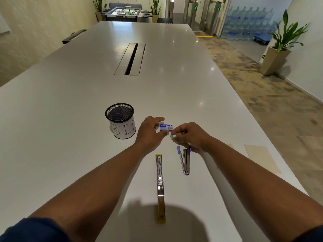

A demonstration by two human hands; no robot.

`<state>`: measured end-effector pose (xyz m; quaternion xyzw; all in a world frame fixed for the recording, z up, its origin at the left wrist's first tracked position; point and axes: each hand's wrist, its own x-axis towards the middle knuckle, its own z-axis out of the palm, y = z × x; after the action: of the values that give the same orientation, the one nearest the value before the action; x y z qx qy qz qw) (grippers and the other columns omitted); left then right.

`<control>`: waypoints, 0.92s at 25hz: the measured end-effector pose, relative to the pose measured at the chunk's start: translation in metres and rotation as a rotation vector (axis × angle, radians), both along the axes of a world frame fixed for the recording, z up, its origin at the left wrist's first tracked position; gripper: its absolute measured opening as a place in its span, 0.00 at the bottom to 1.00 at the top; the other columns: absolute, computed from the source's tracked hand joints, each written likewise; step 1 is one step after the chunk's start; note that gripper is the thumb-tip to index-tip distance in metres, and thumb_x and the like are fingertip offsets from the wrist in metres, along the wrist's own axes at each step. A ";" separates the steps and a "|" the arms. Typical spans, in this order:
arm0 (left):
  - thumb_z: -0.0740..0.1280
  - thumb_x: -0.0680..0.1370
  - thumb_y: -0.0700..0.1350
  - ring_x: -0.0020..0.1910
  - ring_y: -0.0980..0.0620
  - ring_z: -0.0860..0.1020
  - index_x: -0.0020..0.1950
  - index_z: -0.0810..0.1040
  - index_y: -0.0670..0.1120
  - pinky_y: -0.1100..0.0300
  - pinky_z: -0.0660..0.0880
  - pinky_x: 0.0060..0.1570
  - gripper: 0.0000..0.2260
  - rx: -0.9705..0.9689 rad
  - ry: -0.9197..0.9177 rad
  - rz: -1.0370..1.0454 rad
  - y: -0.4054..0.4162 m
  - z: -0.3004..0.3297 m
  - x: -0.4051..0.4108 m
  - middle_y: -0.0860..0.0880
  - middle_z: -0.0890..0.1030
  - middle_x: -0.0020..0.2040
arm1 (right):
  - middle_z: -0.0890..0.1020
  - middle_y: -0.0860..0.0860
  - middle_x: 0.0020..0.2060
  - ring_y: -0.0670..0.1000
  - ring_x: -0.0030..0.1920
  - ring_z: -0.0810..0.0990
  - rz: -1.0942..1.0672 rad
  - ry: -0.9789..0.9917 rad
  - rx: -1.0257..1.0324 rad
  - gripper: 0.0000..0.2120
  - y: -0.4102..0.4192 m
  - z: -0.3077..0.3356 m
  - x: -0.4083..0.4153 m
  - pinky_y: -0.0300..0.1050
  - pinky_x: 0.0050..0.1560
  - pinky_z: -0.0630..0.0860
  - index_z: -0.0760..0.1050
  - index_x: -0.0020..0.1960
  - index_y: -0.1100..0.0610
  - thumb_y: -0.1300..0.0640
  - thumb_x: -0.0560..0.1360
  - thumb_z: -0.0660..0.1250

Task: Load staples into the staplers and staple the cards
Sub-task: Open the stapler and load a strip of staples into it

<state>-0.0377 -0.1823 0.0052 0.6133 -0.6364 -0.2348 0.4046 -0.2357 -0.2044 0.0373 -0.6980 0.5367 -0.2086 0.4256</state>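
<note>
A: What sits furthest left on the white table?

B: A black mesh cup with a white paper band marked "BIN". It stands upright, well apart from the staplers.

A: And next to it?

B: The left hand, just right of the cup and not touching it. Its fingers are spread and loosely curved, thumb pointing toward the other hand. It reaches over a small blue staple box lying flat on the table; the fingertips are at the box's left end, but I cannot tell whether they actually touch it.

A: Below the hands?

B: A yellow stapler lies swung fully open, stretched in a long line toward the person, its metal staple channel facing up. To its right is a blue stapler, also opened, its two metal arms forming a narrow V. Its blue end is partly hidden under the right wrist.

A: The right hand?

B: The right hand is curled, thumb and forefinger pinching a small grey strip of staples, held just below the box's right corner and above the blue stapler.

A: Anything further right?

B: A cream card lies flat near the table's right edge, apart from everything else. A second pale piece shows beside the right forearm, mostly hidden.
</note>
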 end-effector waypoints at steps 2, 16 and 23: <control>0.77 0.75 0.47 0.47 0.63 0.76 0.66 0.80 0.49 0.80 0.69 0.45 0.20 -0.023 0.027 0.012 0.002 0.000 -0.001 0.53 0.74 0.52 | 0.87 0.56 0.47 0.56 0.50 0.86 -0.004 -0.011 0.016 0.09 0.001 0.000 0.000 0.52 0.58 0.82 0.86 0.52 0.58 0.64 0.71 0.76; 0.65 0.79 0.59 0.44 0.51 0.83 0.52 0.86 0.59 0.39 0.80 0.49 0.11 0.112 0.280 -0.154 0.020 -0.010 0.002 0.46 0.87 0.44 | 0.83 0.44 0.43 0.38 0.41 0.75 -0.019 0.126 -0.317 0.06 0.030 0.017 0.018 0.55 0.60 0.69 0.85 0.51 0.47 0.52 0.73 0.75; 0.74 0.73 0.53 0.58 0.43 0.84 0.55 0.87 0.50 0.41 0.77 0.65 0.13 0.162 0.638 -0.226 0.055 -0.009 0.009 0.44 0.87 0.53 | 0.80 0.43 0.40 0.46 0.47 0.76 0.051 0.210 -0.485 0.03 0.065 0.019 0.034 0.53 0.55 0.65 0.83 0.46 0.44 0.47 0.77 0.71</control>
<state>-0.0289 -0.1273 -0.0040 0.4650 -0.5210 -0.5077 0.5046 -0.2014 -0.1390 0.0564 -0.8107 0.4946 -0.2468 0.1930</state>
